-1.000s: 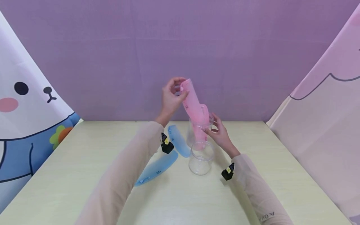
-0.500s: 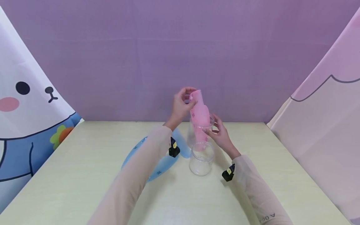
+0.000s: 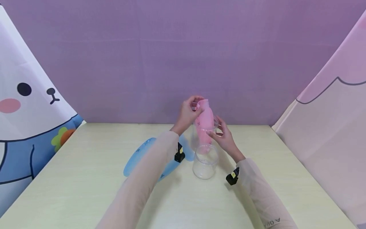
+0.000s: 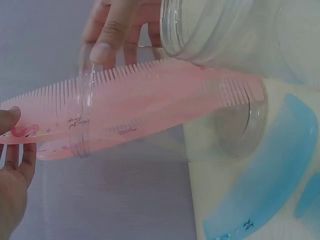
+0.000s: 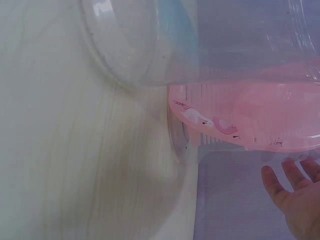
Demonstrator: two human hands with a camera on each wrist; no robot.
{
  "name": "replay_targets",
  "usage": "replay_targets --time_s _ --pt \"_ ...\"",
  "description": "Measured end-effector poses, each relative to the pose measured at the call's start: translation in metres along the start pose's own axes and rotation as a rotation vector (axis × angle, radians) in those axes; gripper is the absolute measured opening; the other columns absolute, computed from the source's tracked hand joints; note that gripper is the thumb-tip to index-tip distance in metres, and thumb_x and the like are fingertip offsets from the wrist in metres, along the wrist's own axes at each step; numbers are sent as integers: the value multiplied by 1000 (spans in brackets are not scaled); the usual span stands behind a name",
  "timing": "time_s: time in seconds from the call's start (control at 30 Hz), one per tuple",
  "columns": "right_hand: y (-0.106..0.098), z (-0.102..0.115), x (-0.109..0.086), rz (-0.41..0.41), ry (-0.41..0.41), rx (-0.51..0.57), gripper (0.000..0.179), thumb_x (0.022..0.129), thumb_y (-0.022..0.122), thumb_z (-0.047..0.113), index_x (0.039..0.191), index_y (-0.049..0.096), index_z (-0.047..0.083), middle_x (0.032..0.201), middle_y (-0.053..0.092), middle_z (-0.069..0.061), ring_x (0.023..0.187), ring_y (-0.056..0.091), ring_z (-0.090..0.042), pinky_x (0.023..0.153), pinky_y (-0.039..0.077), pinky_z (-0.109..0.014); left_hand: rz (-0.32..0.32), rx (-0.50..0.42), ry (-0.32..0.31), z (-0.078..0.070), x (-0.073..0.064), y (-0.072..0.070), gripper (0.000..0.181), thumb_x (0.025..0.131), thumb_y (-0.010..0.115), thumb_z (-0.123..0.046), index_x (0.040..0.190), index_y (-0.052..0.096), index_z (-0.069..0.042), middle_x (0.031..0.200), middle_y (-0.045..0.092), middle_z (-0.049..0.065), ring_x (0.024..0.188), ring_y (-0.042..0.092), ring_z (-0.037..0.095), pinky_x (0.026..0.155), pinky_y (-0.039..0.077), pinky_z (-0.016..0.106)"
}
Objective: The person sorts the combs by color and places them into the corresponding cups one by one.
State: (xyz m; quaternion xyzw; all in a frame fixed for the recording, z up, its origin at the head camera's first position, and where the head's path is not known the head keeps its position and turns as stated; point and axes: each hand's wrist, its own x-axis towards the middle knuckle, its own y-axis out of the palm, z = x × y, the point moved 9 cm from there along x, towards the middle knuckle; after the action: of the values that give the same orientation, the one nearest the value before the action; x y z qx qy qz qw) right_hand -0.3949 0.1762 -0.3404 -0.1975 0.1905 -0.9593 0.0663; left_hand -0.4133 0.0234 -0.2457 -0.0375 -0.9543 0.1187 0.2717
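Note:
My left hand (image 3: 187,115) pinches the top end of a pink comb (image 4: 55,110) between thumb and fingers. That comb stands inside a clear jar (image 4: 215,145), overlapping a second pink comb (image 4: 60,151) that also pokes out above the rim. Round the upper part of this jar, my right hand (image 3: 227,139) holds it from the right, thumb in front and fingers behind. In the right wrist view a flamingo print shows on one pink comb (image 5: 220,125) through the jar wall. Another clear jar (image 3: 204,171) stands just in front, with no hand on it.
Blue combs lie on the pale table (image 3: 71,178) left of the jars: one (image 3: 140,154) at the left, one (image 3: 167,170) partly behind my left sleeve, one (image 3: 187,151) beside the jars. A purple cloth (image 3: 114,63) hangs behind the table.
My left hand has moved down and to the right, lowering the pink comb deeper into the jar beside the other pink one. My right hand stays on the jar.

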Motion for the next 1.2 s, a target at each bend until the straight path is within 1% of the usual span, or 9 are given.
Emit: replay_targets --time_s 0.1,0.23,0.3,0.47,0.6,0.77,0.9,1.03,1.2 --pt "0 -3 1 -2 -12 0 77 86 63 19 146 15 14 148 26 -15 129 33 -38 98 39 -51 9 12 -1 2 0 3 34 82 65 -2 114 58 -10 107 61 7 91 58 18 75 54 24" --pt "0 12 -3 4 1 21 75 86 62 14 145 16 9 147 25 -18 129 32 -41 99 38 -53 18 45 -1 5 0 5 35 82 65 -2 115 58 -10 109 60 6 91 58 17 74 54 22" --pt "0 14 -3 5 -2 22 76 86 62 13 145 16 7 147 25 -19 129 32 -42 98 38 -54 22 70 2 6 0 6 35 81 65 -1 115 58 -9 109 59 7 91 58 17 75 53 21" --pt "0 -3 2 -14 -55 -9 77 85 64 25 145 17 12 146 28 -17 127 34 -42 95 42 -52 49 111 11 11 -1 9 36 80 64 2 115 59 -5 109 56 9 94 59 19 76 53 21" --pt "-1 -3 2 -29 -81 -26 77 85 64 31 145 18 14 144 29 -20 125 36 -44 93 44 -49 74 146 2 17 -4 11 38 80 64 4 116 59 -6 112 56 9 97 58 19 75 53 20" --pt "0 0 2 -19 -44 -12 76 85 64 19 145 18 11 146 27 -20 128 34 -43 95 42 -53 87 218 21 18 -6 12 41 79 65 4 118 58 -6 116 55 9 99 58 19 77 53 20" --pt "0 12 -1 -5 -17 5 76 85 62 10 144 16 4 146 26 -22 129 33 -43 96 40 -54 84 254 53 17 -5 10 44 78 65 6 120 57 -5 117 56 9 99 58 20 76 53 19" --pt "0 25 -6 -1 3 7 75 85 62 10 144 15 1 146 25 -23 129 33 -42 98 39 -54 84 267 74 18 -6 7 47 78 63 7 123 55 -5 121 56 8 103 55 20 76 53 21" --pt "1 27 -6 3 12 -5 76 86 61 10 145 14 3 146 23 -24 130 33 -40 98 39 -53 90 345 101 20 -9 3 50 80 63 2 127 54 -12 124 57 3 108 46 21 82 50 28"
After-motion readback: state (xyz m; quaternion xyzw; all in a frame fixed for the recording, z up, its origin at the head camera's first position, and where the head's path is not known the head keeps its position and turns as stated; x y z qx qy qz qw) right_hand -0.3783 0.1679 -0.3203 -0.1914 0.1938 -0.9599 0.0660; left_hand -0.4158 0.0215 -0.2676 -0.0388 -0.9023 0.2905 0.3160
